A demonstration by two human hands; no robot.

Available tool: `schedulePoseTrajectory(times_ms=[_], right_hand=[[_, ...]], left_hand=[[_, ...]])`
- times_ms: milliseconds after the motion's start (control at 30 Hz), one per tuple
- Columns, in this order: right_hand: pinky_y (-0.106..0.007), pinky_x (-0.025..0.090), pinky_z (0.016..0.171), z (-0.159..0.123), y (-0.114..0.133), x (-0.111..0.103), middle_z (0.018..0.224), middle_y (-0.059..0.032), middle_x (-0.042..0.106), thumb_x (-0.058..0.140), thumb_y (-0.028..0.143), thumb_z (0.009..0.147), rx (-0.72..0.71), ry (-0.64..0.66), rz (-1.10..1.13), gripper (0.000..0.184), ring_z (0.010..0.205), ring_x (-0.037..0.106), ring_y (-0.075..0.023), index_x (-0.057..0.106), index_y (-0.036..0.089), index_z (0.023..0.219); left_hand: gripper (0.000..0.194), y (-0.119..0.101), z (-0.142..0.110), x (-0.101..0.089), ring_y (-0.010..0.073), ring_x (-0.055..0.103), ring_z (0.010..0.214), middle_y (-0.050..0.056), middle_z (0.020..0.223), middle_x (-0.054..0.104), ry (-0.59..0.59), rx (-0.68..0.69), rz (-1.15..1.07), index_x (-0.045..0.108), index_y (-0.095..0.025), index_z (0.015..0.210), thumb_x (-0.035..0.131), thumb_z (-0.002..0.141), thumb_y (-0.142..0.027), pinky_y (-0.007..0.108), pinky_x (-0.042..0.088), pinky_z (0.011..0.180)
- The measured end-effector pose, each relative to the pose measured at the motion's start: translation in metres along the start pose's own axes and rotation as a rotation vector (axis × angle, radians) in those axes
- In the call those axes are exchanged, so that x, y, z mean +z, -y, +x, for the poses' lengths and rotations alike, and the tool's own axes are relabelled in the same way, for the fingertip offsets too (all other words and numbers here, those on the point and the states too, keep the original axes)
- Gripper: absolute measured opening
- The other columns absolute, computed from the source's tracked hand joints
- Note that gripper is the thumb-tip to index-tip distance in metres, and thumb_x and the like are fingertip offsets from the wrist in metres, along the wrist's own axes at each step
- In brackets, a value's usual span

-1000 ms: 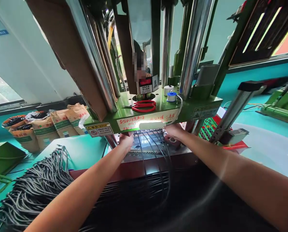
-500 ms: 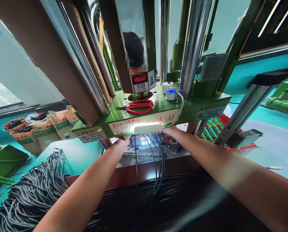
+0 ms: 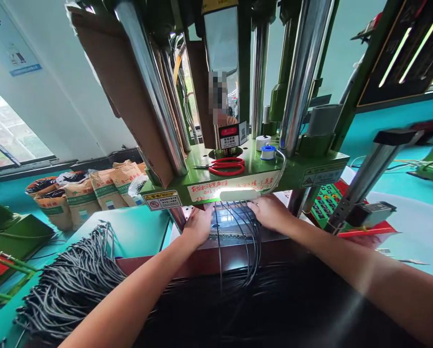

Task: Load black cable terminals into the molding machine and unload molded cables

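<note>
Under the green press head (image 3: 234, 186) lies a flat metal mold (image 3: 228, 221), with several black cables (image 3: 255, 256) running out over its front edge. At the mold's left end, my left hand (image 3: 200, 226) is closed, thumb along the side; its other fingertips are partly hidden. My right hand (image 3: 272, 212) is closed at the right end, with bent fingers against the mold's edge. Part of that hand is shaded beneath the press head. A lit white lamp (image 3: 240, 195) hangs just above the mold between both hands.
Red-handled pliers (image 3: 226, 166) and a blue-and-white spool (image 3: 268, 153) rest on the press head. Steel columns (image 3: 153, 92) stand around it. A heap of cables (image 3: 71, 285) lies on the left table, and a green button panel (image 3: 327, 205) is at the right.
My hands have come back from deeper under the press head, so more of them shows. The camera view has shifted, moving the press rightward in the picture.
</note>
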State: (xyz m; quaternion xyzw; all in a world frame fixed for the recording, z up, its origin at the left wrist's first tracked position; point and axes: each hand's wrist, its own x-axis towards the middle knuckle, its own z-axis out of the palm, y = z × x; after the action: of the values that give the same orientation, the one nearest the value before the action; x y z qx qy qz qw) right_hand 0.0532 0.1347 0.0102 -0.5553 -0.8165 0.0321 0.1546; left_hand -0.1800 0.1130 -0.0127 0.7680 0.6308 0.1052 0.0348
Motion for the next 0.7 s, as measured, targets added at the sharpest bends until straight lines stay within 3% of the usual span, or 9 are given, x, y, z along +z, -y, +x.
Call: schedulePoseTrajectory(times_ms=[100, 200, 300, 467, 700], right_hand=[[-0.03, 0.04, 0.095, -0.002, 0.022, -0.004, 0.114, -0.0106, 0.067, 0.04, 0.027, 0.095, -0.082, 0.022, -0.022, 0.033, 0.11, 0.057, -0.0219, 0.069, 0.017, 0.108], [-0.035, 0.044, 0.092, 0.008, 0.045, -0.004, 0.11, -0.0102, 0.068, 0.044, 0.03, 0.096, -0.104, 0.096, -0.074, 0.029, 0.102, 0.061, -0.0204, 0.067, 0.015, 0.105], [-0.041, 0.048, 0.088, 0.02, 0.059, -0.001, 0.106, -0.0086, 0.066, 0.052, 0.034, 0.093, -0.098, 0.193, -0.137, 0.026, 0.097, 0.063, -0.0198, 0.064, 0.013, 0.106], [-0.04, 0.051, 0.084, 0.03, 0.066, 0.008, 0.108, -0.0086, 0.064, 0.059, 0.029, 0.09, -0.078, 0.301, -0.22, 0.024, 0.095, 0.062, -0.0197, 0.062, 0.012, 0.107], [-0.042, 0.051, 0.086, 0.025, 0.073, 0.012, 0.113, -0.01, 0.061, 0.059, 0.027, 0.09, -0.042, 0.244, -0.217, 0.027, 0.1, 0.061, -0.0216, 0.059, 0.012, 0.113]], left_hand=[[0.053, -0.006, -0.009, 0.002, 0.025, 0.041, 0.13, 0.012, 0.143, 0.044, -0.009, 0.095, 0.074, 0.031, -0.019, 0.144, 0.038, 0.091, -0.018, 0.043, 0.032, 0.108], [0.049, -0.016, -0.005, 0.006, 0.025, 0.039, 0.132, 0.011, 0.148, 0.037, -0.019, 0.126, 0.132, 0.033, -0.018, 0.143, 0.031, 0.094, -0.022, 0.046, 0.031, 0.109], [0.049, -0.022, 0.0, 0.008, 0.0261, 0.04, 0.132, 0.015, 0.146, 0.04, -0.024, 0.125, 0.174, 0.036, -0.011, 0.141, 0.026, 0.095, -0.025, 0.044, 0.034, 0.106], [0.052, -0.023, -0.003, 0.006, 0.0261, 0.042, 0.13, 0.014, 0.147, 0.038, -0.014, 0.154, 0.212, 0.032, -0.014, 0.144, 0.031, 0.091, -0.018, 0.043, 0.034, 0.105], [0.049, -0.029, -0.001, 0.003, 0.0289, 0.049, 0.121, 0.013, 0.135, 0.051, -0.039, 0.102, 0.202, 0.039, -0.017, 0.139, 0.032, 0.091, -0.017, 0.045, 0.039, 0.098]])
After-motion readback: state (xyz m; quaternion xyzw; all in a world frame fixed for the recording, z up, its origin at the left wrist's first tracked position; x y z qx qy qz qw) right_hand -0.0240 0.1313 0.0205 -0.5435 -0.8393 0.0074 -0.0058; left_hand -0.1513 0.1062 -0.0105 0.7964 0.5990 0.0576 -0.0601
